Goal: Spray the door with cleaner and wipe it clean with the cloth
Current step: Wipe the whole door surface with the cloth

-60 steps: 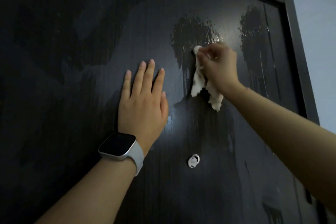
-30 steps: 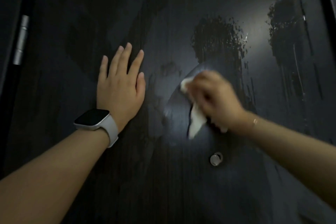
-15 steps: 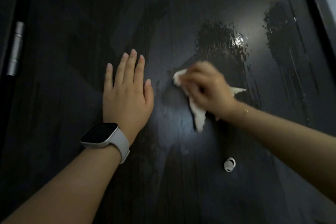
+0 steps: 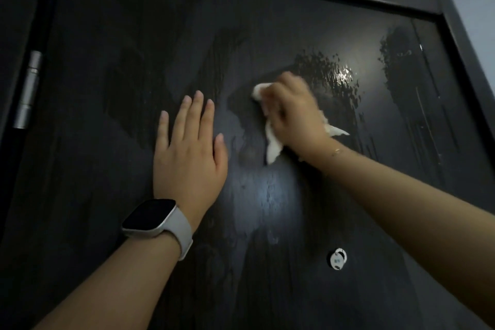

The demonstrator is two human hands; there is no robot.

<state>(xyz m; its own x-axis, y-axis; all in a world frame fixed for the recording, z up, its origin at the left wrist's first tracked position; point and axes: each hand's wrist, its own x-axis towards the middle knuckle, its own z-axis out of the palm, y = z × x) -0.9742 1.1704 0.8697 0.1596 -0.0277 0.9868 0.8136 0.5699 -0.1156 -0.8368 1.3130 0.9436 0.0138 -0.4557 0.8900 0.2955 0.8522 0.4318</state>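
While my left hand (image 4: pixel 188 158) lies flat with straight fingers on the dark glossy door (image 4: pixel 112 43), my right hand (image 4: pixel 293 115) clutches the crumpled white cloth (image 4: pixel 272 146) mid-frame beside wet spray patches (image 4: pixel 325 72); no writing legible.

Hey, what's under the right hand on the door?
A white cloth, bunched under the right hand and pressed against the dark door. Its ends stick out at the fingertips and near the wrist; the middle, and the door surface beneath, are covered.
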